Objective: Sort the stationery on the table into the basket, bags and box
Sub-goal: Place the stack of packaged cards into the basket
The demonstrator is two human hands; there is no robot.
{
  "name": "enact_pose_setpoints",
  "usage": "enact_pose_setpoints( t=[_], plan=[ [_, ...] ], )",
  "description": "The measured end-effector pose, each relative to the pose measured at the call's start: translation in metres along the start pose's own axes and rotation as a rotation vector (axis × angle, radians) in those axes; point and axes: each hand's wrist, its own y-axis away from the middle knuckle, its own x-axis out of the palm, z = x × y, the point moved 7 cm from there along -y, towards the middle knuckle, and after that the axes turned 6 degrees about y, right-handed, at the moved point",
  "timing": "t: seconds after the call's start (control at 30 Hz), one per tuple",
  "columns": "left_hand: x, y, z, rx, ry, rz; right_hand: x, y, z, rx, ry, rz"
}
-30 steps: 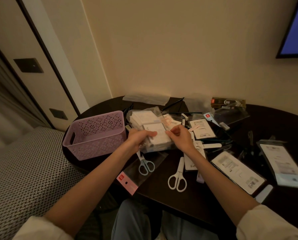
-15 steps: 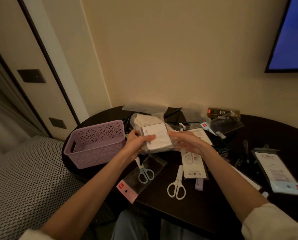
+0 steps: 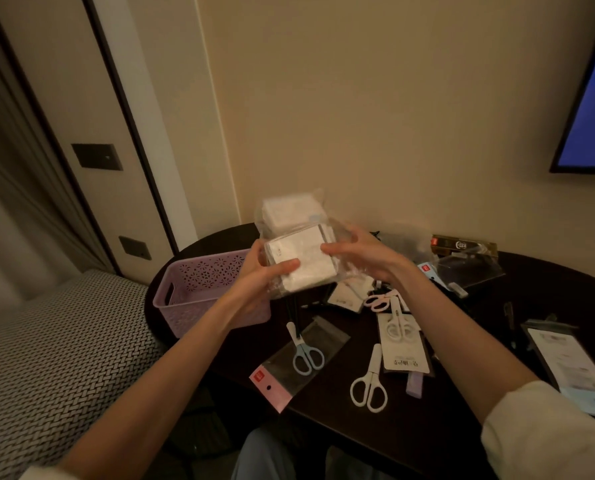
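A clear plastic bag [image 3: 290, 216] packed with white paper pads is held above the dark round table [image 3: 375, 420], at 12 o'clock from the blue-handled scissors [image 3: 304, 353]. The left hand [image 3: 259, 275] grips the bag, thumb pressed on the front white pad [image 3: 301, 259]; the right hand [image 3: 354, 252] is at its 3 o'clock edge, fingers spread and slightly curled, contact unclear. The lilac perforated basket [image 3: 202, 292] stands at 9 o'clock of the bag; its contents cannot be seen. The blue-handled scissors lie on an empty sleeve [image 3: 299, 362] with a pink-and-red header. White scissors [image 3: 370, 382] lie loose at 5 o'clock; another white pair [image 3: 400, 327] sits on a printed card, text illegible. A dark box [image 3: 464, 245] lies at 2 o'clock. A beige wall and a screen [image 3: 590, 109] stand behind.
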Motion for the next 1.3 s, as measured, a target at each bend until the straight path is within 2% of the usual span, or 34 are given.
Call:
enact_pose_setpoints(
  t=[0.13, 0.27, 0.57, 0.77, 0.93, 1.03, 1.17, 1.3],
  plan=[
    [-0.035, -0.005, -0.017, 0.114, -0.237, -0.139, 0.025, -0.019, 0.048, -0.128, 0.186, 0.011],
    [-0.067, -0.008, -0.022, 0.186, -0.216, -0.247, 0.063, -0.047, 0.092, -0.346, 0.548, -0.007],
    [-0.132, -0.013, -0.002, -0.017, -0.103, -0.419, 0.127, -0.118, 0.086, -0.405, 0.849, 0.163],
    [-0.178, -0.014, -0.004, -0.069, -0.241, -0.531, 0.152, -0.13, 0.084, -0.491, 0.953, 0.222],
    [-0.214, -0.006, -0.006, 0.007, -0.307, -0.634, 0.165, -0.126, 0.074, -0.523, 0.93, 0.282],
    [-0.234, -0.01, 0.015, 0.008, -0.422, -0.629, 0.168, -0.122, 0.059, -0.515, 0.913, 0.296],
    [-0.206, 0.02, -0.006, -0.02, -0.652, -0.679, 0.169, -0.122, 0.042, -0.512, 0.941, 0.326],
    [-0.205, 0.022, -0.011, -0.002, -0.765, -0.585, 0.168, -0.121, 0.034, -0.48, 0.993, 0.365]
  ],
)
